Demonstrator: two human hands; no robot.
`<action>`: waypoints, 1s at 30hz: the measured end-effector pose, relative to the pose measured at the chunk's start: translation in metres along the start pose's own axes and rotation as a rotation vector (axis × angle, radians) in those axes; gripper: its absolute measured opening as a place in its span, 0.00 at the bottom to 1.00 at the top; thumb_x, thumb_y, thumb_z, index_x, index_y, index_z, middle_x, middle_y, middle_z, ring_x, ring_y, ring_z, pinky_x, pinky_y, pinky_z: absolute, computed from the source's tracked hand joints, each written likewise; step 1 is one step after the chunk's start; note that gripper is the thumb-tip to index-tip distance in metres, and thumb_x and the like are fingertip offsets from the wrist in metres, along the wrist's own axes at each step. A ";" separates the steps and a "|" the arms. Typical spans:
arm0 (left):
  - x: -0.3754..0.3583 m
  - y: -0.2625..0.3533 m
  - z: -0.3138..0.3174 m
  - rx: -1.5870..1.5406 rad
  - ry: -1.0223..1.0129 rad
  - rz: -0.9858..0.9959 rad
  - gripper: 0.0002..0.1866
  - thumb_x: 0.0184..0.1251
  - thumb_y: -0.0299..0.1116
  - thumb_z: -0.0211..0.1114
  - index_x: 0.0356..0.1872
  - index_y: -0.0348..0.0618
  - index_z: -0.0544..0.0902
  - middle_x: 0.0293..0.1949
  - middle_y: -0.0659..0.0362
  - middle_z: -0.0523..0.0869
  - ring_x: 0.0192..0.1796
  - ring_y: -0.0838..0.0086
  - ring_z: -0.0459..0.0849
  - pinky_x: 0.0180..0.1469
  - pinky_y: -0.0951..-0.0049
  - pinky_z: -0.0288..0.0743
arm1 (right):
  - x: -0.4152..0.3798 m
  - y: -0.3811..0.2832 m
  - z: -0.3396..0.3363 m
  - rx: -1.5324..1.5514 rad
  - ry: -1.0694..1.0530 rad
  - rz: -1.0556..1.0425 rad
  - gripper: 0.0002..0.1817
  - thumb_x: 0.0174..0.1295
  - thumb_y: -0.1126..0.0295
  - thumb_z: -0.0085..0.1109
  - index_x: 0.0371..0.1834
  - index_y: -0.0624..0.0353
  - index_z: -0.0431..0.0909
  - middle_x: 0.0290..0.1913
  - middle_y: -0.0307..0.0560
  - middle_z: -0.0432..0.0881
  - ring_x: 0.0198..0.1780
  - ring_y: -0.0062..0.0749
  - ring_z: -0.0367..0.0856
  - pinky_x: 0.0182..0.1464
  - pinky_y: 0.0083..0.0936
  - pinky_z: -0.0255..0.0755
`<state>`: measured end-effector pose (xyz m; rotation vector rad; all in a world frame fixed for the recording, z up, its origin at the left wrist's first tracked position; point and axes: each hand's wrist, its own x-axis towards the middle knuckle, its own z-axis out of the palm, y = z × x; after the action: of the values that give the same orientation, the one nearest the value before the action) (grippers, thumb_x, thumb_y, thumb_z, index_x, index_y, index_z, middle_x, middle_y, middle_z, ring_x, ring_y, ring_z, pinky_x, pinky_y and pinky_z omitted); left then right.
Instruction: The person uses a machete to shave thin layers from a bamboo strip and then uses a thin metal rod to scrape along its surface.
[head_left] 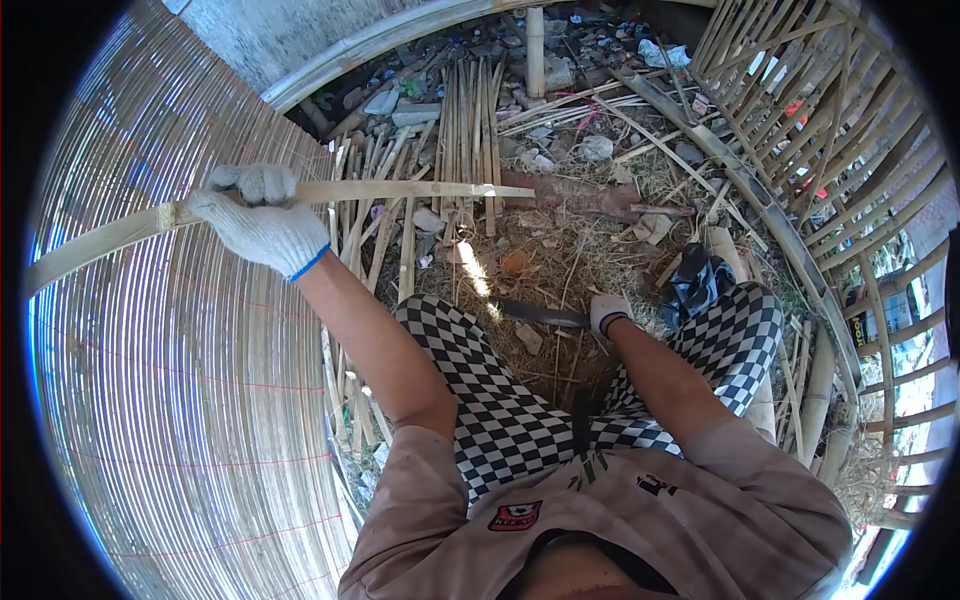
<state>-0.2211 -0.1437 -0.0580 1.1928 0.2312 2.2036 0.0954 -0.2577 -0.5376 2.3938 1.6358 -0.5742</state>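
Observation:
My left hand (252, 215), in a white knitted glove with a blue cuff, is raised at the left. Its fingers are wrapped round a long, pale bamboo strip (410, 189), which runs on both sides of the fist. Low between my knees, my right hand (608, 309), gloved as well, is closed on a knife (545, 314). The dark blade points left, just above the littered ground; the handle is hidden in the fist. Apart from each other, the strip is held well above the knife.
A bamboo slat screen (220, 370) stands along the left. Split bamboo strips (465, 120) lie in a bundle ahead. A woven bamboo lattice (850, 130) curves round the right. Beside my right knee is a black plastic bag (697, 282). Shavings and rubble cover the ground.

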 end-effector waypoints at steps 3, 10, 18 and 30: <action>-0.001 -0.001 0.000 -0.035 -0.013 0.003 0.29 0.80 0.66 0.53 0.31 0.50 0.73 0.18 0.69 0.61 0.18 0.82 0.54 0.19 0.74 0.47 | -0.037 -0.005 -0.052 -0.143 -0.199 -0.122 0.24 0.53 0.57 0.75 0.49 0.61 0.91 0.52 0.54 0.91 0.55 0.45 0.90 0.57 0.40 0.83; -0.006 -0.004 -0.004 -0.015 0.019 0.076 0.29 0.80 0.66 0.54 0.32 0.49 0.73 0.18 0.69 0.62 0.18 0.81 0.56 0.20 0.74 0.48 | -0.035 -0.004 -0.105 -0.061 -0.533 -0.294 0.27 0.46 0.59 0.74 0.51 0.57 0.91 0.51 0.56 0.91 0.54 0.43 0.90 0.54 0.36 0.83; -0.014 -0.020 0.006 -0.023 0.124 0.008 0.33 0.76 0.74 0.50 0.28 0.52 0.68 0.19 0.70 0.55 0.19 0.81 0.52 0.22 0.74 0.45 | -0.070 0.043 -0.348 -0.042 -0.057 -0.315 0.15 0.45 0.62 0.62 0.33 0.57 0.90 0.29 0.52 0.89 0.30 0.45 0.88 0.36 0.38 0.82; -0.023 -0.054 -0.004 -0.214 -0.169 -0.084 0.36 0.72 0.79 0.45 0.39 0.53 0.77 0.23 0.68 0.65 0.20 0.80 0.57 0.22 0.75 0.50 | -0.107 0.031 -0.363 0.723 0.323 -0.447 0.12 0.70 0.66 0.61 0.51 0.60 0.82 0.27 0.36 0.80 0.27 0.19 0.79 0.26 0.24 0.71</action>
<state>-0.1913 -0.1138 -0.0988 1.2182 -0.0236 1.9864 0.1663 -0.2293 -0.1655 2.6886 2.4806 -1.0491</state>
